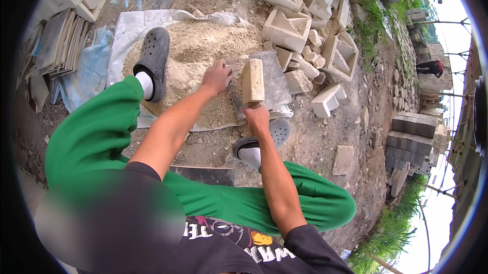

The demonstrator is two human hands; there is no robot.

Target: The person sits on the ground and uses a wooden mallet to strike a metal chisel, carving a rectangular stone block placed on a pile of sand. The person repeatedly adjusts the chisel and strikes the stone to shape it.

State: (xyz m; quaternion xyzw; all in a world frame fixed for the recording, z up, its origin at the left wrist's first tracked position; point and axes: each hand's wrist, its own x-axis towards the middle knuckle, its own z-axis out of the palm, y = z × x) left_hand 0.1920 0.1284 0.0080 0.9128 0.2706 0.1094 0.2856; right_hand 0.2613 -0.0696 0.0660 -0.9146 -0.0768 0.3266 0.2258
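Note:
My right hand is wrapped round the handle of a wooden mallet, whose block-shaped head points away from me. The mallet head is over a flat dark grey slab lying on the ground between my feet. My left hand has its fingers curled at the slab's left edge; what they hold, if anything, is hidden. Under and beyond that hand, pale sandy powder is heaped on a white woven sheet.
Beyond the slab to the right lie cast blocks with triangular hollows and broken pieces. Thin tiles lean at the left near blue plastic sheeting. Grey blocks are stacked far right, where another person is visible.

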